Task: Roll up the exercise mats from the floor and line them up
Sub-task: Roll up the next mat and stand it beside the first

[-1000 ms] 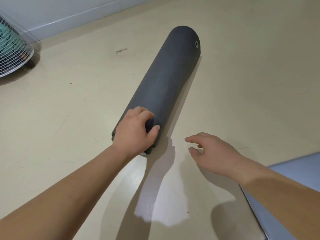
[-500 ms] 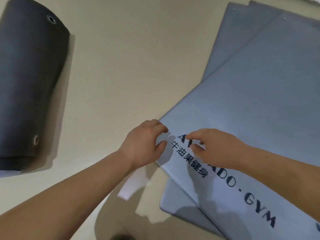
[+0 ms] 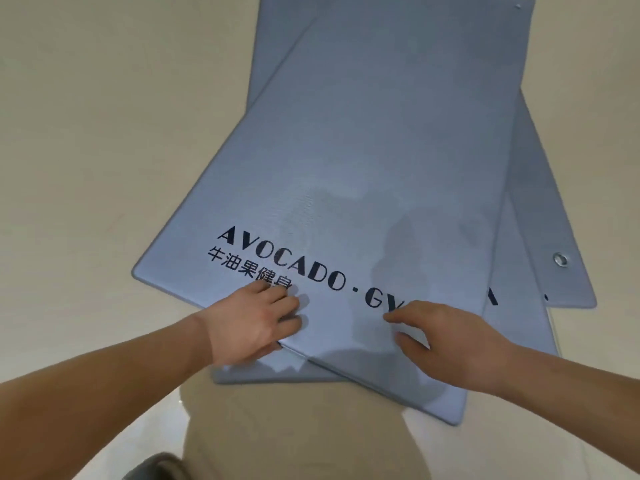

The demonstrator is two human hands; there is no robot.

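Several blue-grey exercise mats lie flat in a loose stack on the beige floor. The top mat (image 3: 363, 150) carries black "AVOCADO·GYM" lettering. My left hand (image 3: 252, 323) rests palm down across its near edge, fingers and thumb on the top surface beside the lettering. My right hand (image 3: 446, 344) sits further right over the same mat, fingers loosely curled and apart, index tip touching near the letters. A lower mat (image 3: 547, 209) sticks out on the right with a metal eyelet (image 3: 560, 259). Another lower mat (image 3: 249, 374) shows under the near edge.
My knee in beige trousers (image 3: 294, 431) is just in front of the stack, with a dark shoe (image 3: 156, 467) at the bottom edge. Bare beige floor (image 3: 104, 133) stretches to the left of the mats.
The view swung right, away from the rolled dark mat, which is now out of sight. Both hands shifted from the top mat's left corner to further along its near edge.
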